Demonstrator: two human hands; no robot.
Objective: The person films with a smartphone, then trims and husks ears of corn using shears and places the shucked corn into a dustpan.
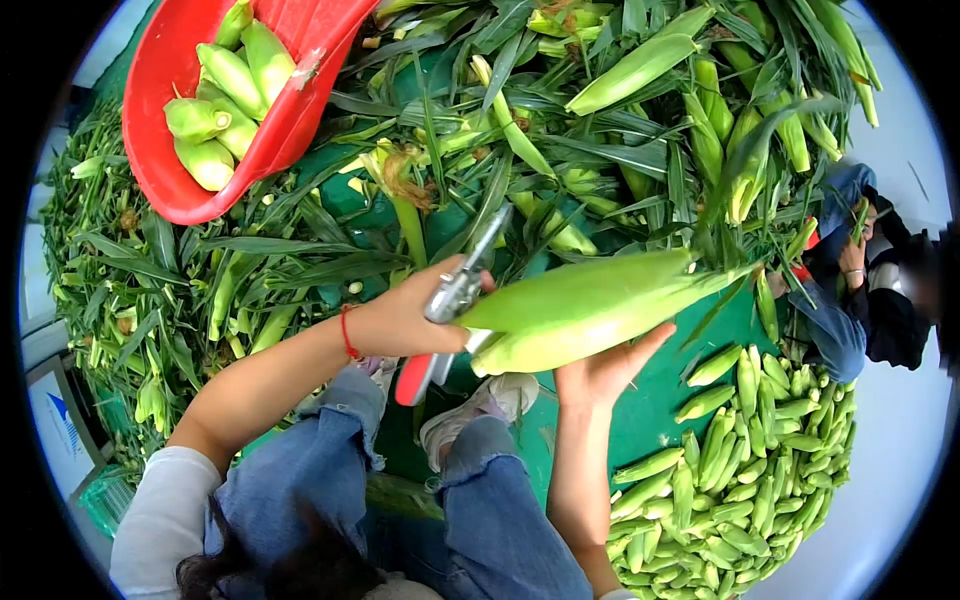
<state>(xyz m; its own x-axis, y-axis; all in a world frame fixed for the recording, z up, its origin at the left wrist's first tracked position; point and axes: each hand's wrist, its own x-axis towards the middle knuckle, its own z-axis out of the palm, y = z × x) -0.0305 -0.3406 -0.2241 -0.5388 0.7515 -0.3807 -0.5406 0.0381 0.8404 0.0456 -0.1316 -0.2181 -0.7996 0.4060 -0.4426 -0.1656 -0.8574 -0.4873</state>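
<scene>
A large ear of corn [600, 305] in its green husk lies slantwise before me, its cut butt toward my left hand [405, 315]. That hand, with a red cord at the wrist, is closed around pruning shears [460, 290] with a red handle, close against the butt. My right hand [590, 375] supports the ear from below, its palm against the husk and some fingers hidden behind it. Husks and leaves [340, 265] lie around both hands.
A red scoop-shaped basin [150, 130] at upper left holds several ears. Many husked ears [730, 480] are heaped at lower right on the green floor [620, 440]. Long leafy stalks [640, 75] cover the far side. A person [850, 290] sits at the right.
</scene>
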